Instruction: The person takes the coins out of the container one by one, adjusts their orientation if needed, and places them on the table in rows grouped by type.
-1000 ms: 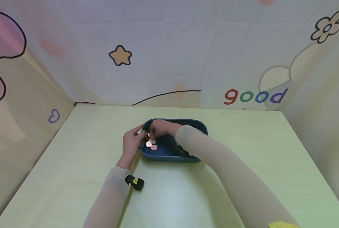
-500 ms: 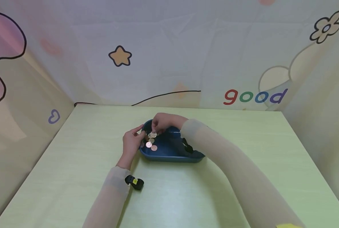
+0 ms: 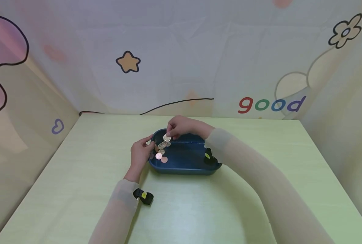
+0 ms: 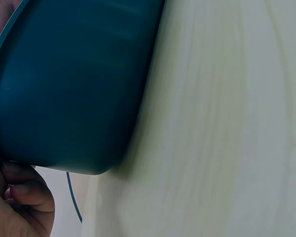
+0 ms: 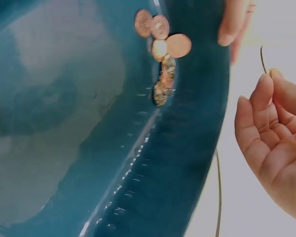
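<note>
Head view: right hand (image 3: pixel 181 126) over the far left part of the tray (image 3: pixel 184 170); its grip is narrow, thumb and fingertips pinching one coin (image 3: pixel 167 138), face toward the camera. Left hand (image 3: pixel 140 154) grips the tray's left end, thumb inside the wall, other fingers outside. Tray sits on the table (image 3: pixel 181 210).

Step in hand, my judgement: lifting a single coin clear of the others. To do it well: pinch by the rim, just firmly enough that it cannot slip or spin; raise it above the wall before any sideways travel; keep the right wrist camera (image 3: pixel 209 156) from knocking the tray. Left grip should steady without tipping, thumb out of the way.

Position: held coin is at the right fingertips, projecting just below them. Loose coins (image 5: pixel 178 45) gather at the left end, near the left thumb. Right wrist view: they lie along the fold between floor and wall, some overlapping, well apart from the right fingertips. A thin arc (image 5: pixel 262 58) shows at those fingertips; cannot tell whether it is the coin edge-on. Left wrist view: left fingers curled at the tray's end; coins hidden.
</note>
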Available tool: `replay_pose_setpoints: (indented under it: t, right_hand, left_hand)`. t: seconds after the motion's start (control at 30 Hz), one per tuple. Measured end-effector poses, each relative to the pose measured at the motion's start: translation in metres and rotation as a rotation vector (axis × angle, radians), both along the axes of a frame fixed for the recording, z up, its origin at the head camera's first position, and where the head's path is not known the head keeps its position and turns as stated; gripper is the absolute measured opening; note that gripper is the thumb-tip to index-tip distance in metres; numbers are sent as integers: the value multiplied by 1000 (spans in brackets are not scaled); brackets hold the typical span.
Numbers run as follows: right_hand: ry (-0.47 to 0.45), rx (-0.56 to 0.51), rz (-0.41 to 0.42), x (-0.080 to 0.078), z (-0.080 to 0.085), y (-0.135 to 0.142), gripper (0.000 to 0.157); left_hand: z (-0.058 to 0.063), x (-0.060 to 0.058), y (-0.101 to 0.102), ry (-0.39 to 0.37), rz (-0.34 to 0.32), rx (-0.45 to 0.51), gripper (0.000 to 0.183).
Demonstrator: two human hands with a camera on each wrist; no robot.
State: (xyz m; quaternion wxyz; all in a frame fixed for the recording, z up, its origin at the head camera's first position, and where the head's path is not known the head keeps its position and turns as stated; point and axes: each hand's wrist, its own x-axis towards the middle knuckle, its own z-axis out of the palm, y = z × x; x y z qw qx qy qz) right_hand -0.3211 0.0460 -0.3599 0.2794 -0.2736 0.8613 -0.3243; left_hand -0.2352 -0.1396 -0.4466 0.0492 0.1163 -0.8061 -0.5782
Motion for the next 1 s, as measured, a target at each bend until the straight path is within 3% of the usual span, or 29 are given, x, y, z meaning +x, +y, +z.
replay_pose_setpoints:
  t: [0.33, 0.63, 1.0]
  right_hand:
    - [-39, -129, -166, 20, 15, 26, 15]
    - [-61, -221, -278, 37, 18, 45, 19]
    - [-21, -219, -360, 55, 14, 81, 22]
  left_hand:
    - [3, 2, 1, -4, 13, -29, 42]
    - [-1, 1, 1, -1, -3, -32, 42]
    - [-1, 0, 1, -14, 19, -32, 41]
